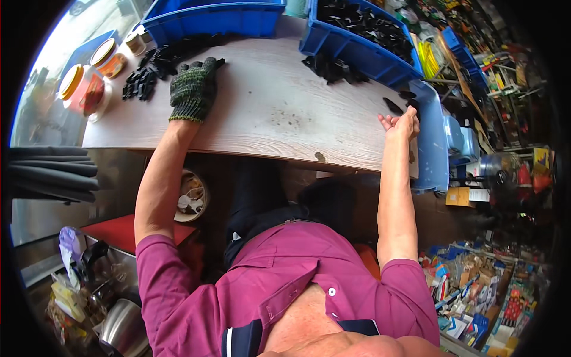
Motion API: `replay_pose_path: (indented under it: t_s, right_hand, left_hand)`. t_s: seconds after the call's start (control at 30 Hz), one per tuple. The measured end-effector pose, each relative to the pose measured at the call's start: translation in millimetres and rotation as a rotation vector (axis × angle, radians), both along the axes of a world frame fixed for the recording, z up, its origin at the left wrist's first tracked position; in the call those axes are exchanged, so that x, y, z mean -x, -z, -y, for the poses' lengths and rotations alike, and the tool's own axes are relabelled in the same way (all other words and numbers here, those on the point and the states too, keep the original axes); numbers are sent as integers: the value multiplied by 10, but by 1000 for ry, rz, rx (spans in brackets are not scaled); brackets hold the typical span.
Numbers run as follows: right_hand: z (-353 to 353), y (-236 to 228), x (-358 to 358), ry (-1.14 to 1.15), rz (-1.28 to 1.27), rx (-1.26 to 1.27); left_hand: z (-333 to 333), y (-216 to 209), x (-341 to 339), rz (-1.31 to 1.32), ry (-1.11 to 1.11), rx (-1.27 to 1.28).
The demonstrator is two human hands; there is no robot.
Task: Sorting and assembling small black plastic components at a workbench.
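Note:
My left hand, in a green and black knitted glove, is over the left part of the white table. Its fingers are curled, and a small dark pointed piece sticks out at the fingertips. Just left of it lie several short black pieces, with a longer pile of black pieces behind. My bare right hand reaches the table's right edge, its index finger and thumb closed at a small black piece. Close by lies a flat black oval piece. What these pieces are I cannot tell.
A blue bin heaped with black pieces stands at the back right, a loose black pile before it. Another blue bin is at the back left. A light blue bin adjoins the right edge. Lidded jars stand far left.

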State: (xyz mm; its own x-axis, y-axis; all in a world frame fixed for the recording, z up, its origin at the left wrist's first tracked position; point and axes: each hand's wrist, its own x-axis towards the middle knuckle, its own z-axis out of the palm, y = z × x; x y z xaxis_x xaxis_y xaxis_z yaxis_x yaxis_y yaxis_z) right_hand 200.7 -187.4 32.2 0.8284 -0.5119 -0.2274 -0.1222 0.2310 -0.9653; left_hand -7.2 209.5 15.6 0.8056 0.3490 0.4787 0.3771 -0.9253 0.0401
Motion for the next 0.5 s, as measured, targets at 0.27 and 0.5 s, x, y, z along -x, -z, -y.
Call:
replay_pose_path:
  t_s: [0.27, 0.5]
  right_hand:
    - [-184, 90, -114, -409, 1, 153]
    - [-479, 58, -355, -569, -130, 528]
  left_hand:
    - [455, -53, -62, -23, 335, 67]
    - [792, 35, -105, 23, 522, 158]
